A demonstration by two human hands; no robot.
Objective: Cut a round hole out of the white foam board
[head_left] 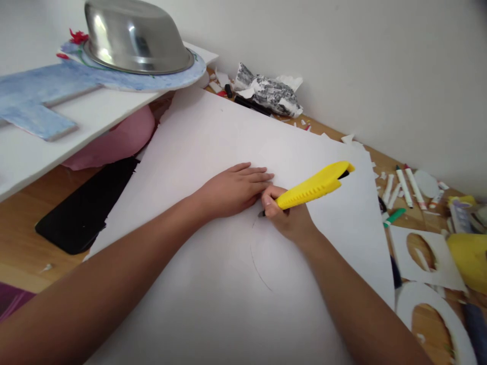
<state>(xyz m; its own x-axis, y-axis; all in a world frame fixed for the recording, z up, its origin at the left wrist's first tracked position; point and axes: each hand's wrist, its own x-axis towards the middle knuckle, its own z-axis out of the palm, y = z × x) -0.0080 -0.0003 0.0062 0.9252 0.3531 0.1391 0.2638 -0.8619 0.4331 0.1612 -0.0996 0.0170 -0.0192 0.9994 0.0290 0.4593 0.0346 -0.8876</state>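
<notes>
A large white board (213, 284) with ragged edges lies under both hands. My right hand (283, 215) is closed round a yellow utility knife (312, 188), gripping it low near the blade. The dark blade tip points left and down at the board, close to the upper end of a thin curved line (258, 271). Whether the tip touches the surface I cannot tell. My left hand (239, 190) lies flat on the board, fingers stretched out, just left of the right hand and touching or nearly touching it.
An upturned steel bowl (137, 38) sits on a blue-painted cutout (182, 76) on a raised white panel (95, 114) at the left. Scraps and a crumpled black-and-white paper bundle (274, 94) lie along the wall. Markers (414, 187) and ring-shaped white cutouts (405, 291) lie at the right.
</notes>
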